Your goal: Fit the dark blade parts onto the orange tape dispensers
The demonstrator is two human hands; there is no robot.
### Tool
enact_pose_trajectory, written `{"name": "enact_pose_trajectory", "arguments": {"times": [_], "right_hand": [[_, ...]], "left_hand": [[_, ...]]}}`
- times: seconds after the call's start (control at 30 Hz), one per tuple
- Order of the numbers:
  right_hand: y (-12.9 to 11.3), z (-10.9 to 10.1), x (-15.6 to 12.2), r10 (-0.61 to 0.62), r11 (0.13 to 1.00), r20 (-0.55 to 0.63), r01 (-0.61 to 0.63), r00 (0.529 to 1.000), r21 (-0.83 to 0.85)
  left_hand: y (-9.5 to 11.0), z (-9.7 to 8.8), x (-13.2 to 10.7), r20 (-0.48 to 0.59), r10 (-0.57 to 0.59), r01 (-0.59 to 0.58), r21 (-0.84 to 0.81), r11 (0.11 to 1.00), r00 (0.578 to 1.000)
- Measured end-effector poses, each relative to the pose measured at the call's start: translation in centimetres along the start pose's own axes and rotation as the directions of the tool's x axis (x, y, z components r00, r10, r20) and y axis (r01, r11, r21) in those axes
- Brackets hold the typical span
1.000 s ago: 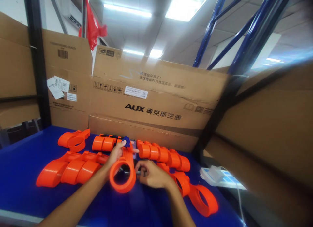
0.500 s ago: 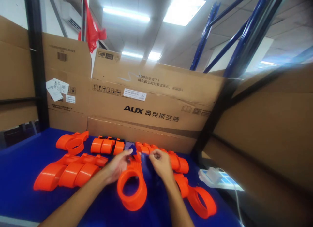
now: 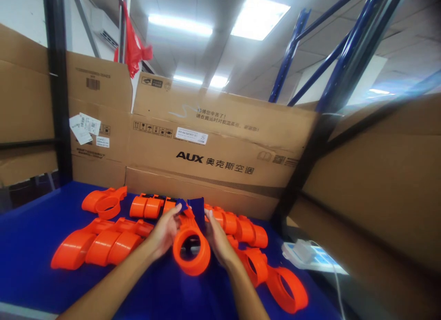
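Observation:
My left hand (image 3: 167,232) is closed around the upper part of an orange tape dispenser (image 3: 204,261), whose round ring hangs toward me. By my left thumb, a small dark blue part (image 3: 180,203) shows at the dispenser's top. My right hand (image 3: 217,236) is closed at the right edge of a flat dark blue piece (image 3: 197,208), close beside the dispenser; its fingertips are partly hidden. Behind both hands stands a row of orange dispensers, some with black parts (image 3: 152,206).
Several orange dispensers (image 3: 99,246) lie at the left of the blue table (image 3: 31,228), others (image 3: 287,290) at the right. A cardboard wall (image 3: 220,150) closes off the back. A white power strip (image 3: 310,255) with a cable sits beyond the right edge.
My right hand has moved down and left beside the dispenser, and a flat dark blue piece now shows at its fingers. The dispenser's ring has shifted slightly up and right.

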State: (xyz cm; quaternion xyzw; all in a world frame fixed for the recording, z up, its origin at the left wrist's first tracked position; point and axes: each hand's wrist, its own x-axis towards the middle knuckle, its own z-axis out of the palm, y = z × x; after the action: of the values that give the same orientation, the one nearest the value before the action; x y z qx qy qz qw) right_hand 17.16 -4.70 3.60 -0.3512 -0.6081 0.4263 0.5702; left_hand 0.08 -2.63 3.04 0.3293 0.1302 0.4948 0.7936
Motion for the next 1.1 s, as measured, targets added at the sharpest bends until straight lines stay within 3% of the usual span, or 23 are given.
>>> {"name": "enact_pose_trajectory", "arguments": {"times": [0.1, 0.2, 0.47, 0.63, 0.77, 1.1], "right_hand": [[0.1, 0.7, 0.2, 0.035, 0.99, 0.072, -0.045, 0.997, 0.131], [0.1, 0.9, 0.3, 0.021, 0.987, 0.034, -0.026, 0.999, 0.157], [0.1, -0.2, 0.2, -0.026, 1.0, -0.041, 0.025, 0.999, -0.012], [0.0, -2.0, 0.3, -0.044, 0.999, -0.098, 0.041, 0.994, -0.027], [-0.3, -2.6, 0.3, -0.066, 0.996, -0.078, 0.06, 0.995, -0.069], [0.0, -2.6, 0.3, -0.096, 0.987, -0.002, 0.095, 0.995, -0.13]], "left_hand": [[-0.2, -0.3, 0.1, -0.042, 0.02, -0.018, 0.044, 0.999, 0.999], [-0.4, -0.4, 0.2, -0.054, 0.036, -0.032, 0.082, 0.996, 0.998], [-0.6, 0.0, -0.3, -0.026, 0.07, -0.066, 0.124, 0.99, 0.997], [-0.7, 0.3, -0.2, -0.052, 0.21, -0.201, 0.14, 0.97, 0.976], [-0.8, 0.0, 0.1, -0.109, 0.305, -0.28, 0.195, 0.94, 0.946], [-0.7, 0.1, -0.1, -0.101, 0.339, -0.307, 0.248, 0.919, 0.935]]}}
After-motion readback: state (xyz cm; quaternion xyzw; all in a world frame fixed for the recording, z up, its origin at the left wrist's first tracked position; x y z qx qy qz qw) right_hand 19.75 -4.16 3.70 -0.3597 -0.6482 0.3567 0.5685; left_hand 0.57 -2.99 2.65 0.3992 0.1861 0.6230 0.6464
